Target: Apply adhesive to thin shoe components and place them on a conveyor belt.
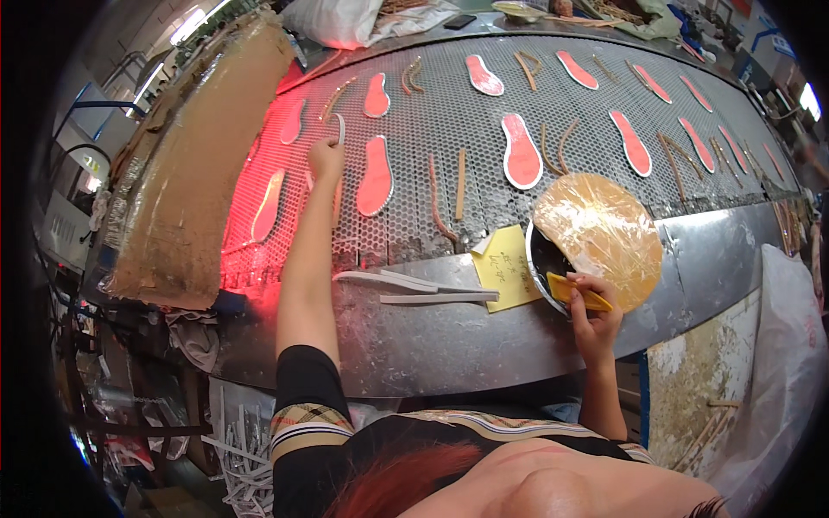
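My left hand (326, 161) is closed on a curved white strip (340, 129), reaching over the mesh conveyor belt (414, 112) where red light falls. Close to it lie a pink insole with a pale edge (375, 177) and a smaller pink insole (294, 121). My right hand (596, 318) grips a flat yellow tool (580, 292) at the near rim of a round dark pan (542, 250). A tan disc wrapped in clear film (604, 229) covers much of that pan. The tool's far end cannot be made out.
Several white strips (423, 285) and a yellow handwritten note (508, 269) lie on the metal ledge (380, 345). More insoles (522, 151) and brown strips (460, 183) are spread along the belt. A brown-covered hood (203, 173) rises at left; a clear plastic bag (781, 337) hangs at right.
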`<move>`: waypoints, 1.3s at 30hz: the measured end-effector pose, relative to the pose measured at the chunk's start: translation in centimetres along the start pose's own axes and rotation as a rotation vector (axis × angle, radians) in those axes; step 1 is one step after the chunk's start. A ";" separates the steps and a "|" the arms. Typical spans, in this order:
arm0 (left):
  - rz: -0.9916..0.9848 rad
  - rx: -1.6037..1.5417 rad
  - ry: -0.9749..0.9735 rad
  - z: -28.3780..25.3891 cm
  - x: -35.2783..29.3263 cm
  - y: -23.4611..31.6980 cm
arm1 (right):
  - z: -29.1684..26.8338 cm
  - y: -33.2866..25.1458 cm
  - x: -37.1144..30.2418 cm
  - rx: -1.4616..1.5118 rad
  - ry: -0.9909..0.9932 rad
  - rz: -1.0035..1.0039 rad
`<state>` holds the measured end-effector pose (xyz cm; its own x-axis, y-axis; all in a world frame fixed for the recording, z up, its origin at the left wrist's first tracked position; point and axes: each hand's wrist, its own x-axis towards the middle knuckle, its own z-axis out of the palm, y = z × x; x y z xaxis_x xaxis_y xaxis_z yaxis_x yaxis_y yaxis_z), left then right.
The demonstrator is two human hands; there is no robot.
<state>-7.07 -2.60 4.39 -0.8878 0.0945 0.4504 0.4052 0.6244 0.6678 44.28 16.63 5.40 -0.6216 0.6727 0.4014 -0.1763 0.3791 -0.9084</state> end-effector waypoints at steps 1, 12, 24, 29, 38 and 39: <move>0.154 0.172 0.067 -0.5 0.3 -0.5 | -0.1 -0.1 -0.2 -0.022 -0.007 -0.023; 0.500 0.029 -0.511 -1.3 -15.9 7.1 | -0.8 -0.1 -0.2 0.191 0.063 0.082; 0.920 -0.011 -0.884 -9.0 -27.1 10.9 | -0.7 0.0 -0.1 -0.054 0.036 -0.209; 0.825 -0.019 -0.967 -9.3 -27.1 12.6 | -1.1 -0.1 -0.5 -0.105 0.082 -0.243; 0.926 0.011 -0.403 -9.4 -27.4 12.5 | -0.5 0.6 -0.4 -0.051 0.102 -0.222; 0.898 -0.043 -0.336 -9.8 -27.2 13.0 | -0.6 0.2 -0.5 -0.035 0.080 -0.179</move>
<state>24.44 -4.69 6.65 -0.2555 0.7454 0.6157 0.9666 0.1823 0.1804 45.03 16.78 5.11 -0.5199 0.6403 0.5654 -0.2514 0.5179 -0.8177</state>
